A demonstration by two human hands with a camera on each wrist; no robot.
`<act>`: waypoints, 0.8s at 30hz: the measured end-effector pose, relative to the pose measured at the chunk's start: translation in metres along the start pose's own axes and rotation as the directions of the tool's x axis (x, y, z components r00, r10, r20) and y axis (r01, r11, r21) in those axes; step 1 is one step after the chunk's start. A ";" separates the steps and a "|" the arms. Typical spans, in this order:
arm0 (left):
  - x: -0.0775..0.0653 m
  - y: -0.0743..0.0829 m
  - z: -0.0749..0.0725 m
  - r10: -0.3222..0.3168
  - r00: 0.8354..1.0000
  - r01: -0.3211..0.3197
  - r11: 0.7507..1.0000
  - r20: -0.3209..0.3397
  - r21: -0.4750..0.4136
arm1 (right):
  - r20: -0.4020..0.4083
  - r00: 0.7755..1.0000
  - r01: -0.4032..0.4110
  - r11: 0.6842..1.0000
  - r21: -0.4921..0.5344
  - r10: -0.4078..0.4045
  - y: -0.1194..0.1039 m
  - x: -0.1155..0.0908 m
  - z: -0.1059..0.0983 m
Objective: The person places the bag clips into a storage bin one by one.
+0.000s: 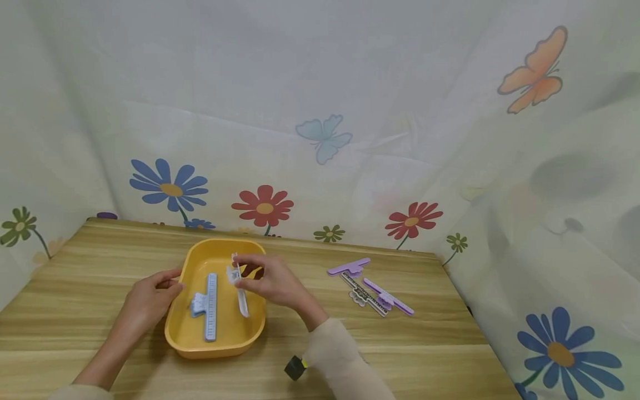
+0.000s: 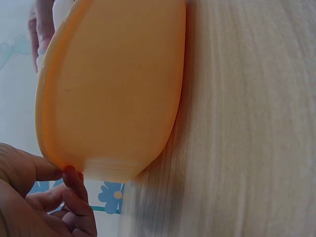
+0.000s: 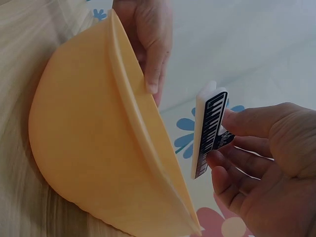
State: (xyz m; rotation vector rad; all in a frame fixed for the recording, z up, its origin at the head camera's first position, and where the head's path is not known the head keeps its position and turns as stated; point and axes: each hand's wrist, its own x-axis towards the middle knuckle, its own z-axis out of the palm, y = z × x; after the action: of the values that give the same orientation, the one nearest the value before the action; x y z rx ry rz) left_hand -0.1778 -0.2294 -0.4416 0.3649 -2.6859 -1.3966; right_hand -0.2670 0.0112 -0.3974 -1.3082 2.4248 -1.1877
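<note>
A yellow plastic basin [image 1: 227, 347] stands on the table, and my left hand [image 1: 147, 300] pinches its left rim between thumb and fingers. Over the basin my right hand [image 1: 272, 278] holds a white clip [image 1: 243, 303] between thumb and fingertips. In the right wrist view, this clip [image 3: 210, 131] shows a black-and-white piano-key print along its long bar. Inside the basin lies a light blue clip [image 1: 211, 308] with a ruler-like bar, just left of the held one. The left wrist view shows the basin's outer wall [image 2: 113, 94] beside the left fingers.
To the right on the wooden table [image 1: 425, 361] lie a purple clip [image 1: 350, 268], a black-and-white clip [image 1: 365, 295] and another purple clip [image 1: 389, 298], close together. A small black object [image 1: 295, 368] sits by the right sleeve. A printed cloth [image 1: 400, 139] hangs behind the table.
</note>
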 end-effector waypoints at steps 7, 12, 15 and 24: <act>-0.001 -0.001 -0.001 -0.002 1.000 0.002 1.000 0.001 0.003 | 0.026 1.000 0.000 1.000 0.006 0.000 0.001 0.006 0.013; -0.001 -0.002 0.000 0.006 1.000 -0.006 1.000 -0.006 -0.001 | 0.035 0.999 0.001 1.000 -0.008 0.000 0.001 0.008 0.018; -0.001 -0.002 0.000 0.010 1.000 -0.010 1.000 -0.007 -0.001 | 0.037 0.999 -0.004 1.000 -0.014 0.004 0.000 0.009 0.019; -0.002 -0.001 0.000 0.012 1.000 -0.012 1.000 -0.016 -0.010 | 0.041 0.999 -0.032 0.999 -0.035 0.033 -0.005 0.014 0.025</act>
State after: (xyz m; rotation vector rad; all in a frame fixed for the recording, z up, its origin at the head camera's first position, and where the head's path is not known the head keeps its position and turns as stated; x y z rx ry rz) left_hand -0.1758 -0.2290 -0.4420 0.3563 -2.6630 -1.3975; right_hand -0.2610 -0.0153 -0.4078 -1.2840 2.4383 -1.1052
